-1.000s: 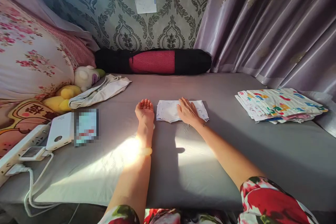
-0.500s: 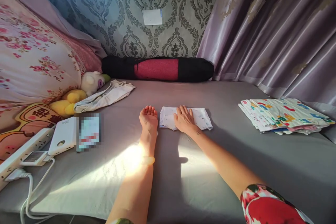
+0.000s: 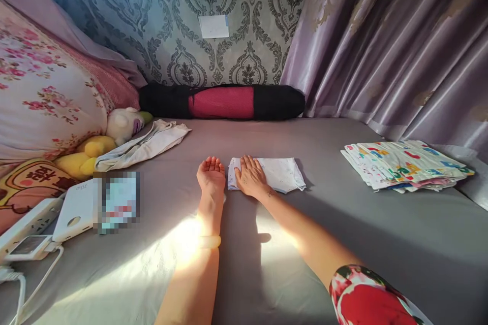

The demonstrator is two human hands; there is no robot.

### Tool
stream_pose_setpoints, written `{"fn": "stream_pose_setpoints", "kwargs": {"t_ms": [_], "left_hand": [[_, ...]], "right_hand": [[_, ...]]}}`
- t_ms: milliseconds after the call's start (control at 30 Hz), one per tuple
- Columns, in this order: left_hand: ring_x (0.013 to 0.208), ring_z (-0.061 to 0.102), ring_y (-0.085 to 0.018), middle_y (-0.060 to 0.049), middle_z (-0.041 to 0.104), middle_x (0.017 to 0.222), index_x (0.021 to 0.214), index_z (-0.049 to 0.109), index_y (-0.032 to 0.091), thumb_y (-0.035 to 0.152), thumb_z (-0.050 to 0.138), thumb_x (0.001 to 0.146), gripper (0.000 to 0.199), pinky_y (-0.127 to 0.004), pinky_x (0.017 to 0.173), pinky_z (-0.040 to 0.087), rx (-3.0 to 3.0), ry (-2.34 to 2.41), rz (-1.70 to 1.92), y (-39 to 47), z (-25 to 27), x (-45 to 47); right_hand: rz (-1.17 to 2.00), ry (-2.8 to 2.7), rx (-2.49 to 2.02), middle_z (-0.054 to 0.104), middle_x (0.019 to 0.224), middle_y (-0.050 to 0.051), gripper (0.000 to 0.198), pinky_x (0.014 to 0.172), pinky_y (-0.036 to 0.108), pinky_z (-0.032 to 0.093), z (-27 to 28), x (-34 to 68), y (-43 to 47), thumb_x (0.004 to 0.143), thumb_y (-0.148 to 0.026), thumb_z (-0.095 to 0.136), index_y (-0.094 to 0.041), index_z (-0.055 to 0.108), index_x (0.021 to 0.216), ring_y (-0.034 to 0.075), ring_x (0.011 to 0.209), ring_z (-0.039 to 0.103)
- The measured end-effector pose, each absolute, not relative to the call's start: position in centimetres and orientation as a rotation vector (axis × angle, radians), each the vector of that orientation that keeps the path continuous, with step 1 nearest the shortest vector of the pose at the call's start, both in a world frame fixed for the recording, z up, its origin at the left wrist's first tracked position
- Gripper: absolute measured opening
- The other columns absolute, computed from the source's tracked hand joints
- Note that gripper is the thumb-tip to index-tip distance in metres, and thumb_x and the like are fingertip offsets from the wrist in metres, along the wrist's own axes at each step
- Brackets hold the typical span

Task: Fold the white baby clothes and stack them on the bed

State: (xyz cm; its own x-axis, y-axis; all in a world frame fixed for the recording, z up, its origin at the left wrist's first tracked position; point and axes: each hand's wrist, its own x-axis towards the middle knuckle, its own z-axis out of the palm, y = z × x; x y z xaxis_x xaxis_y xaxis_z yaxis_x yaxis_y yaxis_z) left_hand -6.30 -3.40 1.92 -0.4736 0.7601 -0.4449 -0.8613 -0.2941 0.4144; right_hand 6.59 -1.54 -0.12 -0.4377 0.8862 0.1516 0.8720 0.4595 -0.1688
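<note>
Far left there's a plush toy [image 3: 114, 134] against the floral pillow [image 3: 41, 96], with a white power bank [image 3: 74, 209] lower down on the grey bed [image 3: 343, 223]. Left hand [image 3: 210, 175] lies palm up, grip released, just beside the small folded white cloth [image 3: 278, 173]. Right hand [image 3: 250, 177] lies flat on the cloth's left end, fingers spread, grasping nothing. Over to the right sits a stack of colourful folded cloths [image 3: 406, 163].

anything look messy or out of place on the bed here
Mostly tidy. The small white cloth under the right hand is folded flat, and the printed stack on the right is fairly even. Only the beige garment by the plush toy lies crumpled and unfolded. The left hand rests palm up.
</note>
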Motion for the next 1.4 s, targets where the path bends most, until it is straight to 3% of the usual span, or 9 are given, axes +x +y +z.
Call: {"fn": "stream_pose_setpoints", "kwargs": {"t_ms": [333,567,933,1133,1233,1400], "left_hand": [[0.062,0.061,-0.010,0.000,0.059,0.070,0.075,0.055,0.020,0.020,0.049,0.079,0.007,-0.021,0.061,0.046,-0.041,0.739,1.951,-3.2,1.0,-6.8],[0.063,0.061,-0.009,0.001,0.060,0.069,0.074,0.056,0.020,0.022,0.047,0.081,0.012,-0.020,0.064,0.046,-0.031,0.732,1.983,-3.3,1.2,-7.1],[0.062,0.061,-0.009,0.000,0.061,0.068,0.072,0.059,0.018,0.020,0.042,0.089,0.024,-0.021,0.062,0.045,-0.049,0.730,1.908,-3.8,2.7,-5.8],[0.064,0.064,-0.013,-0.005,0.066,0.072,0.076,0.064,0.014,0.027,0.057,0.085,0.017,-0.023,0.059,0.046,0.422,0.955,1.764,-3.7,3.2,-3.5],[0.071,0.065,-0.015,-0.006,0.069,0.077,0.082,0.068,0.015,0.018,0.068,0.077,0.006,-0.022,0.062,0.046,0.732,1.070,1.718,-3.6,2.9,-2.1],[0.081,0.062,-0.016,-0.004,0.068,0.081,0.081,0.069,0.020,-0.006,0.062,0.069,0.030,-0.023,0.076,0.046,0.909,1.130,1.663,-3.6,1.5,-0.7]], "right_hand": [[0.171,-2.449,-1.443,0.035,0.154,0.016,0.057,0.119,0.047,0.015,1.2,5.3,-2.0,0.102,-0.036,0.024,-0.004,0.040,0.146,0.027,0.144,0.026],[0.171,-2.456,-1.347,0.037,0.153,0.019,0.055,0.119,0.044,0.017,0.7,4.0,-3.0,0.100,-0.032,0.030,0.000,0.042,0.143,0.027,0.144,0.028],[0.359,-2.378,-1.364,0.036,0.154,0.014,0.052,0.117,0.040,0.024,1.3,4.9,-2.3,0.102,-0.031,0.025,-0.006,0.042,0.144,0.024,0.144,0.028],[0.188,-2.339,-1.419,0.035,0.154,0.015,0.051,0.119,0.042,0.018,1.8,9.3,-2.4,0.100,-0.026,0.031,-0.004,0.042,0.145,0.026,0.145,0.026],[0.133,-2.335,-1.491,0.039,0.152,0.016,0.050,0.118,0.045,0.018,1.6,11.5,-2.1,0.100,-0.025,0.030,-0.004,0.044,0.143,0.027,0.143,0.029],[0.044,-2.359,-1.485,0.047,0.146,0.016,0.047,0.117,0.046,0.021,0.9,13.0,-1.4,0.101,-0.027,0.029,-0.007,0.049,0.138,0.028,0.139,0.035]]}}
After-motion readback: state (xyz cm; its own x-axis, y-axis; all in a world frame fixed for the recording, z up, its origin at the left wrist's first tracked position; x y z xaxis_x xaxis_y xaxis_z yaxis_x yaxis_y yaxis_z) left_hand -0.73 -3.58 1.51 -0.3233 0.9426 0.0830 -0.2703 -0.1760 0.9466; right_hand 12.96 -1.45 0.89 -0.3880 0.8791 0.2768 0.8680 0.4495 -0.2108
